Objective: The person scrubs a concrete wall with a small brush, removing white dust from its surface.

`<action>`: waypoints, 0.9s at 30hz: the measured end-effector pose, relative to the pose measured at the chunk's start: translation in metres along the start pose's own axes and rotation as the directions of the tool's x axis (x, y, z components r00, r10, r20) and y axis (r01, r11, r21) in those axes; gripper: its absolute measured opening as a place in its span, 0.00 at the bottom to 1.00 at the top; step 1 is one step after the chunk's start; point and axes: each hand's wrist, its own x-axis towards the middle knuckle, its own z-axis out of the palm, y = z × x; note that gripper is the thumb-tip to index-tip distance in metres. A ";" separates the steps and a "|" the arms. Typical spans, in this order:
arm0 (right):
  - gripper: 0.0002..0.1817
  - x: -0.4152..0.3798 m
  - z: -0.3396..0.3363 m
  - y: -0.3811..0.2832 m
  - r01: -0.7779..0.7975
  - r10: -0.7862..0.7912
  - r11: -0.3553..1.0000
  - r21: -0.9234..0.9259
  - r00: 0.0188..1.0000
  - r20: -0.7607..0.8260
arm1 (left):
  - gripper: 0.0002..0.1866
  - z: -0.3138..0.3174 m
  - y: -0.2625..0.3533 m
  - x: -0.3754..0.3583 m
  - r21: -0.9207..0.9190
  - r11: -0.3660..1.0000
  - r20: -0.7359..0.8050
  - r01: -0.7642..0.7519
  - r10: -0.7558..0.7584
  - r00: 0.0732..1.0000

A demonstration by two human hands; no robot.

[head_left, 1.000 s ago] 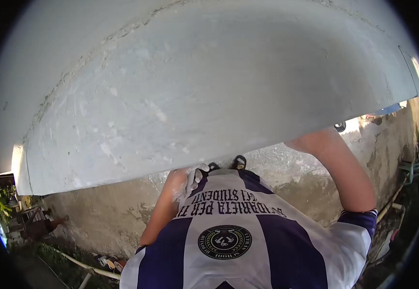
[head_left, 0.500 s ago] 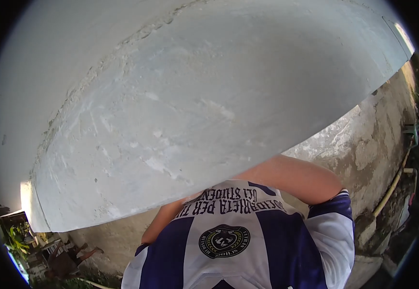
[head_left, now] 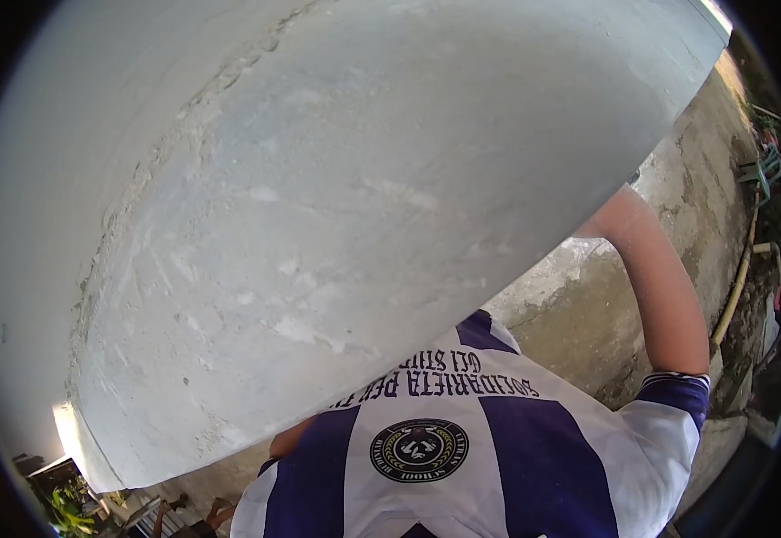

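A broad grey-white plastered ledge [head_left: 318, 224] fills most of the view and comes between me and my hands. On the right, my right forearm [head_left: 664, 287] reaches up from the sleeve to the ledge's lower edge. There my right hand [head_left: 598, 221] shows only in part; its fingers are hidden behind the ledge. A small dark thing [head_left: 634, 177] sticks out at the edge just above the wrist, too small to name. Of my left arm [head_left: 290, 439] only a short piece shows below the ledge; my left hand is out of sight.
My white and purple shirt [head_left: 422, 386] is at the bottom. Behind my right arm is a stained, peeling wall [head_left: 579, 314]. A pale pole [head_left: 738, 291] and a green chair-like object [head_left: 761, 170] stand at the far right. Plants [head_left: 69, 509] grow at lower left.
My right arm has swung outward and upward to the right, from lying across my chest. The ledge looks more tilted, and less of my left arm shows.
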 end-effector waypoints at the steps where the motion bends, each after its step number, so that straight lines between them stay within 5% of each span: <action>1: 0.19 0.001 -0.008 -0.003 -0.002 0.002 1.000 0.005 1.000 0.016 | 0.28 0.001 -0.003 0.001 -0.007 1.000 -0.007 -0.003 0.003 1.000; 4: 0.18 0.005 -0.013 -0.014 0.048 -0.048 0.999 0.000 0.999 0.001 | 0.29 0.000 -0.003 0.000 -0.022 1.000 -0.001 -0.008 0.008 1.000; 7: 0.18 0.012 0.002 -0.036 0.259 -0.237 0.963 0.081 0.948 -0.213 | 0.29 0.001 -0.007 0.002 -0.113 0.994 0.003 -0.015 0.016 1.000; 9: 0.17 0.019 0.010 -0.055 0.304 -0.284 0.945 0.118 0.945 -0.162 | 0.29 0.003 -0.005 0.003 -0.132 0.991 -0.001 -0.010 0.010 1.000; 13: 0.16 0.029 -0.002 -0.120 0.408 -0.416 0.909 0.091 0.863 0.285 | 0.28 0.006 -0.018 0.011 -0.131 0.988 -0.124 -0.081 0.065 0.990; 16: 0.16 0.035 -0.001 -0.141 0.429 -0.465 0.885 0.181 0.817 0.340 | 0.28 -0.001 -0.049 0.021 -0.071 0.996 -0.185 0.049 -0.062 0.981; 17: 0.16 0.034 0.000 -0.140 0.419 -0.457 0.889 0.184 0.826 0.330 | 0.27 -0.004 -0.057 0.023 -0.031 0.990 -0.192 0.141 -0.144 0.971; 19: 0.16 0.028 -0.012 -0.133 0.396 -0.429 0.903 0.165 0.842 0.327 | 0.26 -0.002 -0.068 0.032 -0.020 1.000 -0.128 -0.005 0.003 0.992; 22: 0.17 0.022 0.030 -0.092 0.354 -0.355 0.916 0.186 0.934 -0.027 | 0.24 0.007 -0.020 0.014 -0.195 0.978 -0.035 -0.068 0.063 0.997; 24: 0.19 0.015 0.042 -0.050 0.231 -0.214 0.960 0.161 0.970 -0.117 | 0.23 0.008 -0.008 0.011 -0.285 0.957 0.000 -0.056 0.058 0.998; 27: 0.22 0.000 0.015 -0.003 0.072 -0.062 0.988 0.136 0.995 -0.080 | 0.23 0.007 -0.023 0.016 -0.266 0.962 -0.002 -0.059 0.061 0.998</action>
